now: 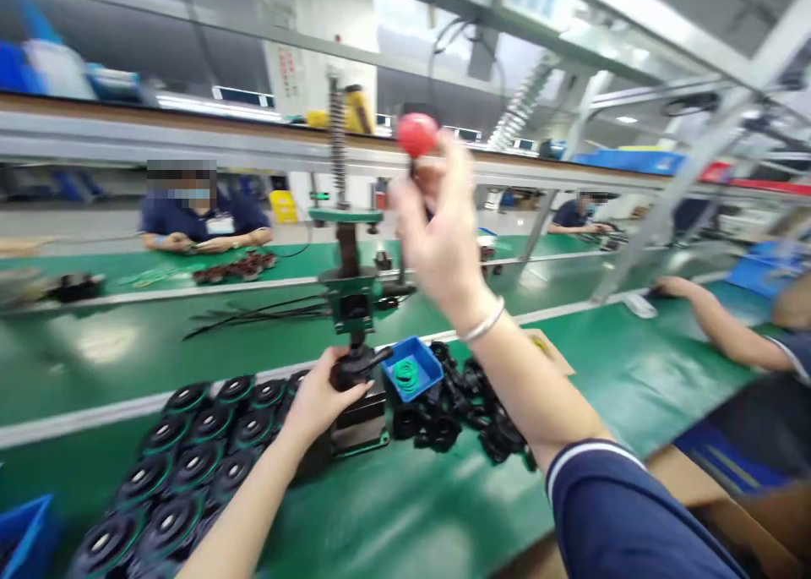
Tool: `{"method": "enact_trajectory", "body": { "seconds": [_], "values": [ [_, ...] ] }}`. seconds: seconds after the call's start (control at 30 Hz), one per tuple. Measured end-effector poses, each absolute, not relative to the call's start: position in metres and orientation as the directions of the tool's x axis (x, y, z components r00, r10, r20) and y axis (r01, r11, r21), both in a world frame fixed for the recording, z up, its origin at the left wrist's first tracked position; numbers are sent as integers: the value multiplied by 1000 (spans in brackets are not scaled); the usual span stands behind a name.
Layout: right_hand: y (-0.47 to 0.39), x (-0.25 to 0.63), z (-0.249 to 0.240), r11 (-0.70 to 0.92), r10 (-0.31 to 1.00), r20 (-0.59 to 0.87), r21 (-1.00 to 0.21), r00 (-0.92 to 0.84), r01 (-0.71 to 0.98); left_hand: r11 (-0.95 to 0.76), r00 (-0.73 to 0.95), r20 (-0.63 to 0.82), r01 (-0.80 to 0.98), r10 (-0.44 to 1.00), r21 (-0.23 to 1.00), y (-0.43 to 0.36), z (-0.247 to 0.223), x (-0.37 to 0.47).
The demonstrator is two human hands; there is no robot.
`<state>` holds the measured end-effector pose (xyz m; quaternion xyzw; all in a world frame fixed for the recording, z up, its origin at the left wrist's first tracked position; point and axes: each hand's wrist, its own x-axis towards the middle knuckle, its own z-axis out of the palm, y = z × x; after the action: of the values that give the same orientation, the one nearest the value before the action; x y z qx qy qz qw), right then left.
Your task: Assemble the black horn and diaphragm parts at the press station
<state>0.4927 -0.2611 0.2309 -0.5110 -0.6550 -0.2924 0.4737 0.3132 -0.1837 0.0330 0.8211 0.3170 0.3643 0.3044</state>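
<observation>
My left hand (323, 401) is closed around a black plastic housing (352, 369) with a side spout, keeping it under the ram of a green hand press (352, 287). The fingers hide part of the housing. Raised at the upper middle, my right hand (440, 224) is on the press's lever, just under its red ball knob (416, 133); motion blurs the fingers. A coil spring (337, 144) rises from the top of the press. Beside its base, a small blue tray (411, 368) holds thin green rings (406, 376).
Rows of round black parts with green rings (190, 465) lie left of the press. Loose black parts (437, 423) are piled to its right. A blue bin (25, 532) stands at lower left. A co-worker's arm (722, 321) reaches in from the right. A metal shelf beam (253, 148) crosses ahead.
</observation>
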Motion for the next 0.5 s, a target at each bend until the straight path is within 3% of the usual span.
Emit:
{"method": "enact_trajectory", "body": {
  "seconds": [0.07,0.13,0.17,0.23,0.33,0.4,0.47,0.5],
  "values": [
    [-297,485,184,337,502,859,-85,-102,938,-669,497,496,266,712,694,-197,20,304],
    [-329,472,130,475,689,640,-45,-339,879,-740,458,605,206,652,641,-217,3,296],
    [-342,466,106,478,738,568,-58,-365,876,-779,458,653,167,604,604,-229,-5,295],
    [-366,460,74,431,777,533,-63,-335,900,-852,509,712,86,484,517,-255,-14,301],
    [-397,483,61,342,773,591,-83,-230,936,-895,574,740,-26,351,445,-291,-16,329],
    [-418,524,61,119,778,628,-137,-7,983,-877,625,702,-55,342,477,-308,-19,348],
    [-440,581,54,-312,692,610,-229,386,922,-844,698,620,-41,359,535,-320,-33,360],
    [-451,611,46,-532,593,550,-282,589,799,-830,731,574,-20,368,558,-324,-44,362]
  ]
}}
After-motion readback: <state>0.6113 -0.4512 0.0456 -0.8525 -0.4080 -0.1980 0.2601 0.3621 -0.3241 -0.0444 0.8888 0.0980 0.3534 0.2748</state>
